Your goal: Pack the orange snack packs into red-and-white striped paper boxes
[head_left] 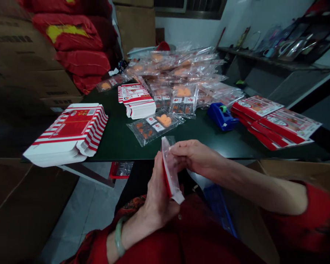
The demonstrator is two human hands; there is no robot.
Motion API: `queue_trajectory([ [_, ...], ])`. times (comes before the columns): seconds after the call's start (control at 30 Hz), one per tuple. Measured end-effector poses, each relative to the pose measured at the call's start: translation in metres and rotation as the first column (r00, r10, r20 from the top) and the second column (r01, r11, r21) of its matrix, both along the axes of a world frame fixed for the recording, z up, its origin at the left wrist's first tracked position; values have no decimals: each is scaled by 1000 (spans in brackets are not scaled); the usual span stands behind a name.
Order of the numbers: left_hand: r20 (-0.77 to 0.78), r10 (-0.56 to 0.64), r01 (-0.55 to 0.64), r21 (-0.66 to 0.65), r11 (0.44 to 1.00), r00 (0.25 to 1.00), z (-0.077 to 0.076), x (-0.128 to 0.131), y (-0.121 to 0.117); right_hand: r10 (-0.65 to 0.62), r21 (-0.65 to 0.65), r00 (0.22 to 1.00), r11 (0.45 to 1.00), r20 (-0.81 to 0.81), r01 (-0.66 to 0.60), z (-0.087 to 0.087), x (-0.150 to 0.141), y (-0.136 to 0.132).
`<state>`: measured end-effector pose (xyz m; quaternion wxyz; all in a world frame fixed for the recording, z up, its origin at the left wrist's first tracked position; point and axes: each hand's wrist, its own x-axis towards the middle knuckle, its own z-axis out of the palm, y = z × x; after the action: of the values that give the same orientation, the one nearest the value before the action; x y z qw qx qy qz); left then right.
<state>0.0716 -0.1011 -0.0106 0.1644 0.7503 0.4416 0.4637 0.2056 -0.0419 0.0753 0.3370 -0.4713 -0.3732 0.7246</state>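
Observation:
My left hand (157, 200) is closed around a thin red and white carton (166, 178), held on edge above my lap in front of the table edge. Against the carton's near side sits a clear plastic packet (171, 161), pinched at its edge by the fingers of my right hand (196, 157). Whether the packet is partly inside the carton, I cannot tell. Just beyond my hands lies a sealed clear packet (156, 126) with orange and brown pieces. Flattened striped cartons are stacked at the left (71, 126) and in the middle (137, 101).
A large heap of clear packets (181, 68) covers the back of the dark green table (115, 141). A blue tape dispenser (222, 117) and printed red cartons (275, 121) lie at the right. Red bundles (71, 33) and cardboard boxes (19, 55) stand at the left.

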Motion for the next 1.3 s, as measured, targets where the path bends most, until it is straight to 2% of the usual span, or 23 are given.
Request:
queue_trajectory([
  [0.1,145,-55,59,-28,998,988,24,-29,12,45,145,991,987,127,-63,17,5,-2],
  [0.13,151,-56,64,-46,997,987,35,-41,17,16,244,976,967,219,-70,23,8,-4],
  [0.17,162,-49,58,-49,997,986,44,-52,23,-65,382,946,922,318,-65,28,11,-7],
  [0.2,200,-77,99,-106,989,977,51,-62,29,-193,544,896,836,400,-63,30,15,-11],
  [0.23,240,-98,141,-166,976,966,55,-70,34,-341,706,831,704,440,-85,28,17,-16],
  [0.27,283,-126,197,-237,952,951,55,-75,40,-473,828,764,542,439,-141,23,19,-20],
  [0.3,340,-154,267,-313,911,928,51,-77,45,-565,894,707,385,425,-229,15,19,-24],
  [0.33,410,-167,334,-378,863,897,44,-76,49,-620,908,665,256,417,-331,3,19,-28],
  [0.37,487,-167,401,-426,811,857,34,-74,53,-656,892,629,164,417,-421,-10,18,-31],
  [0.4,564,-146,460,-467,755,813,23,-71,56,-682,859,591,109,430,-499,-25,16,-33],
  [0.43,629,-106,495,-484,721,770,11,-67,57,-704,825,551,88,448,-558,-38,13,-35],
  [0.5,691,-34,514,-503,695,722,-7,-64,58,-728,765,476,103,494,-636,-59,7,-37],
  [0.57,678,-25,494,-509,706,735,-13,-65,58,-733,722,415,148,538,-676,-68,1,-37],
  [0.7,540,-155,448,-465,764,827,-3,-71,57,-700,638,309,268,644,-722,-57,-7,-34],
  [0.8,459,-196,400,-402,824,866,3,-68,55,-594,572,300,340,746,-747,-42,-6,-26],
  [0.9,444,-143,315,-343,885,884,-3,-62,50,-444,488,301,400,844,-776,-34,-3,-16],
  [0.97,384,-135,239,-238,942,914,-11,-61,46,-337,433,303,433,891,-791,-33,-1,-9],
  [1.03,227,-129,152,-86,985,965,-16,-62,44,-245,401,322,447,914,-799,-34,1,-5],
  [1.13,-16,-36,37,57,998,999,-15,-65,43,-115,366,355,471,928,-803,-35,0,-1],
  [1.23,-138,57,-49,60,997,989,-2,-63,47,21,284,337,488,941,-825,-32,-3,2],
  [1.3,-228,64,-57,37,998,972,9,-61,50,90,228,303,468,949,-854,-27,-6,6],
])
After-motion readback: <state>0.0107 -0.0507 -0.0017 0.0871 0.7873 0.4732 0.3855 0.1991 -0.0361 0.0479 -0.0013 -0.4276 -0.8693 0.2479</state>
